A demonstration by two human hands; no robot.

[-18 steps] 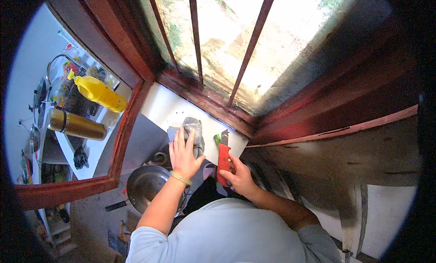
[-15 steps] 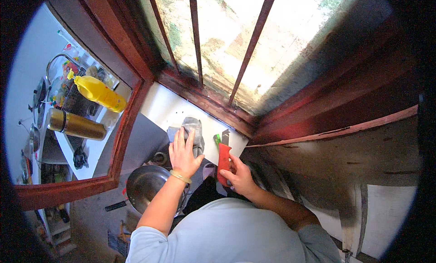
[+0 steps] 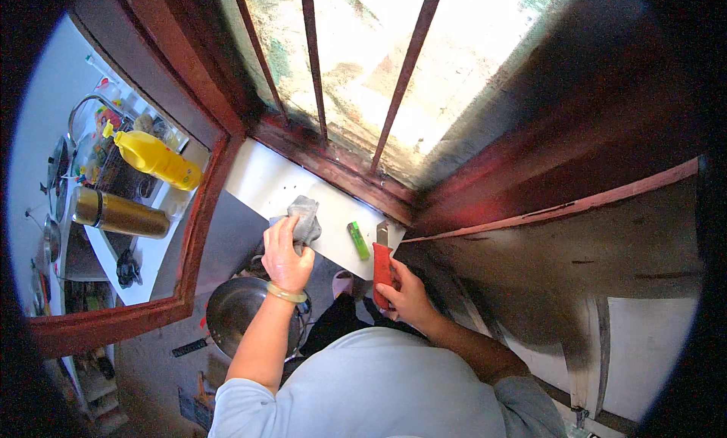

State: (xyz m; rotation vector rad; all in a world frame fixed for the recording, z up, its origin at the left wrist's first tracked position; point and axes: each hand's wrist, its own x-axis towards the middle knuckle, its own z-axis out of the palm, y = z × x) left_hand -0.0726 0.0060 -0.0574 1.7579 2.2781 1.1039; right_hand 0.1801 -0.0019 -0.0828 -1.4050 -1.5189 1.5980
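Note:
My left hand (image 3: 285, 261), with a pale bangle at the wrist, has its fingers closed over a crumpled grey cloth (image 3: 305, 218) on the white sill (image 3: 260, 169). In my right hand (image 3: 409, 293) is a red-handled utility knife (image 3: 382, 271). Its metal blade points away from me, toward the sill's right end. Between my hands, a small green lighter-like object (image 3: 358, 240) lies on the sill. Fingers partly hide the cloth and the handle.
Dark bars (image 3: 312, 59) cross the bright window. On the left, a red-framed pane (image 3: 198, 264) shows a yellow bottle (image 3: 157, 159) and a gold flask (image 3: 121, 213). A dark wok (image 3: 238, 313) sits low beside my left arm. A sooty wall (image 3: 545, 256) rises on the right.
My left hand and the cloth have drawn back left and nearer, the fingers now more curled. The knife has moved slightly right, away from the green object, which now shows whole.

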